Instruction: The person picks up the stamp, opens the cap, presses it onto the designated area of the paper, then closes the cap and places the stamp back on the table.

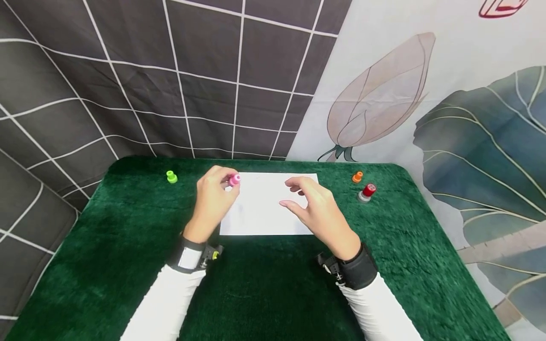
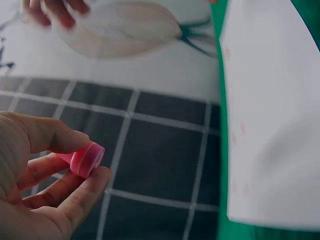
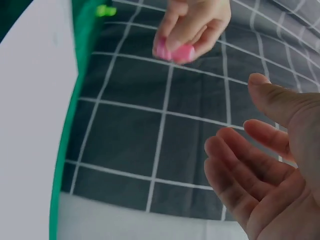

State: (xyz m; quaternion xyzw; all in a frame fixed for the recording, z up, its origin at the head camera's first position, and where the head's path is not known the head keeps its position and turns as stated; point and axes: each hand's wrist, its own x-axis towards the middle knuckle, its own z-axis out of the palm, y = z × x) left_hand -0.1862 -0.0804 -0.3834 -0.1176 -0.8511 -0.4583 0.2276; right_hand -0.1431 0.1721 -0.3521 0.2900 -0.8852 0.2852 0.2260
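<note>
A small pink stamp is pinched between the thumb and fingers of my left hand, held above the left part of a white sheet of paper. In the left wrist view the round end of the pink stamp points away from the palm. My right hand hovers over the paper's right side, its thumb and fingers spread apart around nothing. Faint marks show on the paper in the left wrist view; what they are I cannot tell.
A lime green stamp stands at the back left of the green cloth. At the right are an orange stamp and a red stamp with a grey-white base. A gridded dark curtain hangs behind.
</note>
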